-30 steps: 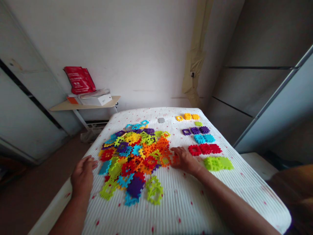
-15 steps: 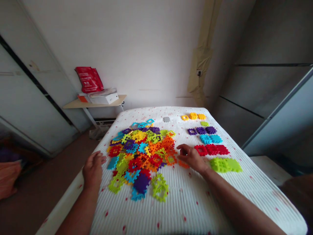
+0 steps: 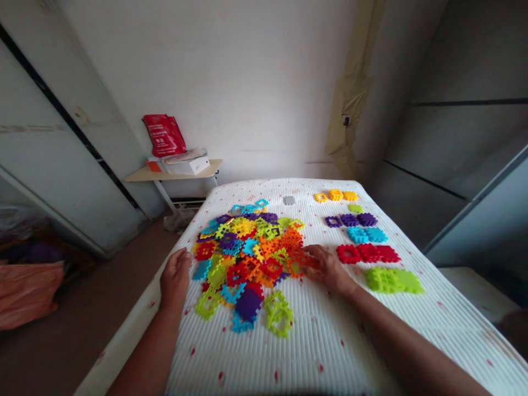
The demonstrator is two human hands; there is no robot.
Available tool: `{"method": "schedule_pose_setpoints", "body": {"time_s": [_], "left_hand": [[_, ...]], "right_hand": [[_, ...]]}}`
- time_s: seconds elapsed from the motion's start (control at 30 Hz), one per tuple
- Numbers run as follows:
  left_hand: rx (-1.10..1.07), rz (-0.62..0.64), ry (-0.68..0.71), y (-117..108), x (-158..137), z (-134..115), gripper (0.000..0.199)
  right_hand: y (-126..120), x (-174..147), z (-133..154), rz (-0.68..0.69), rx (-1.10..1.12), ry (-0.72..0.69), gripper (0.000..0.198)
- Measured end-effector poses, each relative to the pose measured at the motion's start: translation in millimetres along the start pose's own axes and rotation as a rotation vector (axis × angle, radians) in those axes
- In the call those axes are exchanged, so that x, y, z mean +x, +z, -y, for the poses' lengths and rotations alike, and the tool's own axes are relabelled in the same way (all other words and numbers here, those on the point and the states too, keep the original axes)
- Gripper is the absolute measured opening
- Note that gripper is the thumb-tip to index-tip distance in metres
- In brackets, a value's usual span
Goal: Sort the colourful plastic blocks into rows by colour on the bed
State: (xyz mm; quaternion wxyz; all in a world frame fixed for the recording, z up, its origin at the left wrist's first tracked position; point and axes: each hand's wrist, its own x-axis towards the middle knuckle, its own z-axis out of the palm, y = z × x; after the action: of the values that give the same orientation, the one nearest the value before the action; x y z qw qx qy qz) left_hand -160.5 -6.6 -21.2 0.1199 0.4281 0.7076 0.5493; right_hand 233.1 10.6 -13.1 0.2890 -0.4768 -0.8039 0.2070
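Observation:
A heaped pile of plastic interlocking tiles in many colours lies on the white bedspread (image 3: 313,335). At its right edge my right hand (image 3: 330,269) has its fingers bent over an orange interlocking tile (image 3: 310,260), seemingly gripping it; part of the tile is hidden. Beside the pile's left edge rests my left hand (image 3: 175,275), loosely curved with nothing visible in it. A light blue tile (image 3: 202,270) is nearest to it. Green frame tiles (image 3: 279,313) and a solid purple tile (image 3: 248,304) sit at the pile's near side.
Sorted groups line the right side: yellow tiles (image 3: 336,195), purple tiles (image 3: 350,220), blue tiles (image 3: 367,235), red tiles (image 3: 368,253) and green tiles (image 3: 394,280). One grey tile (image 3: 289,201) lies at the back. A side table (image 3: 144,175) holds a red bag (image 3: 164,135).
My right hand has lowered and closed over the orange tile by the pile. My left hand stays beside the pile, its fingers closer together. The whole view has shifted slightly.

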Motion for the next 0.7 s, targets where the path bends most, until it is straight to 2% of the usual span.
{"method": "schedule_pose_setpoints", "body": {"time_s": [0.17, 0.27, 0.37, 0.53, 0.7], "left_hand": [[0.076, 0.124, 0.025, 5, -3, -1, 0.055], [0.164, 0.146, -0.004, 6, -3, -3, 0.060], [0.218, 0.160, -0.045, 4, -3, -8, 0.061], [0.246, 0.139, -0.080, 2, -2, -11, 0.058], [0.234, 0.125, -0.084, 3, -2, -9, 0.059]], "right_hand": [[9, -9, 2, -0.022, -0.209, -0.068, 0.070], [9, -16, 4, -0.081, -0.335, -0.009, 0.066], [4, -20, 9, -0.066, -0.404, 0.101, 0.056], [-4, -17, 13, -0.025, -0.357, 0.187, 0.046], [-4, -16, 9, -0.145, -0.317, 0.174, 0.051]]}}
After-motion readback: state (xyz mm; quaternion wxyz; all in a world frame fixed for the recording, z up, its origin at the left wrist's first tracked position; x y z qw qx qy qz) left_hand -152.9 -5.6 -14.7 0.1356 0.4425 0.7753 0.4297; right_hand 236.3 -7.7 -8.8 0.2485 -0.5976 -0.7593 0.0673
